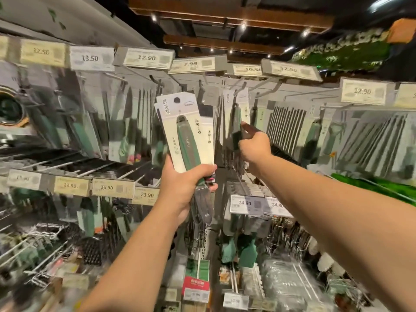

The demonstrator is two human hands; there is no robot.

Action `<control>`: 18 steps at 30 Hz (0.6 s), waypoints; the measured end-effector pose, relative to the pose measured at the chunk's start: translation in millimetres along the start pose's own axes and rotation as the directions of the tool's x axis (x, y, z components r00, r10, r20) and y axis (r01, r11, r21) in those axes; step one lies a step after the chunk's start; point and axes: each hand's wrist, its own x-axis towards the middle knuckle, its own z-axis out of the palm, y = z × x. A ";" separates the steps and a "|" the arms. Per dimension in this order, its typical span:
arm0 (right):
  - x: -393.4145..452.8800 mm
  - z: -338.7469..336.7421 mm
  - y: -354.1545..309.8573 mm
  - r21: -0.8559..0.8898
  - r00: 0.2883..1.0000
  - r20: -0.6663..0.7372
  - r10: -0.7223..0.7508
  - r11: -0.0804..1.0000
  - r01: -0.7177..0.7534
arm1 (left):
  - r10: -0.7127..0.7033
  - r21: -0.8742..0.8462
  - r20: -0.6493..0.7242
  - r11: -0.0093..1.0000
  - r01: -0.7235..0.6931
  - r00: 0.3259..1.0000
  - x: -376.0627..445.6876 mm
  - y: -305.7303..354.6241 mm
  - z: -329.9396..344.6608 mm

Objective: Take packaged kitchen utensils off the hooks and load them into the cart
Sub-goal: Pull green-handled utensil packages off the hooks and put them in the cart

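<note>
My left hand (186,188) grips a stack of packaged utensils (184,131), white cards with a green-and-grey handled tool on the front one, held upright before the display. My right hand (254,146) reaches up to the hooks and pinches the green-handled packaged utensil (236,122) that hangs on a metal hook (242,86) under the top row of price tags. The card of that hanging pack is still on the hook. The cart is out of view.
Rows of hooks with more packaged utensils (288,122) fill the wall left and right, blurred. Price tag rails (146,57) jut out above, and a lower rail (245,203) hangs at waist of the display. Green items (247,253) and wire baskets (292,287) lie below.
</note>
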 end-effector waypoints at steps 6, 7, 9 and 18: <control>9.6 12.1 5.5 0.124 0.998 0.050 0.024 0.992 -0.030 | -0.041 -0.073 0.006 0.996 0.041 0.999 1.7 -10.1 1.8; 8.2 13.0 5.6 0.108 0.999 0.050 0.021 0.994 -0.026 | -0.047 -0.075 0.005 0.996 0.047 0.999 2.1 -13.2 1.9; 2.4 12.5 5.2 0.056 1.000 0.017 0.015 0.998 -0.016 | -0.046 -0.070 0.004 0.996 0.046 0.999 2.3 -18.9 1.9; -99.2 22.8 -3.5 0.277 0.970 0.091 -0.226 0.941 0.193 | -0.034 -0.257 -0.070 0.966 0.015 0.997 -8.4 -23.7 24.8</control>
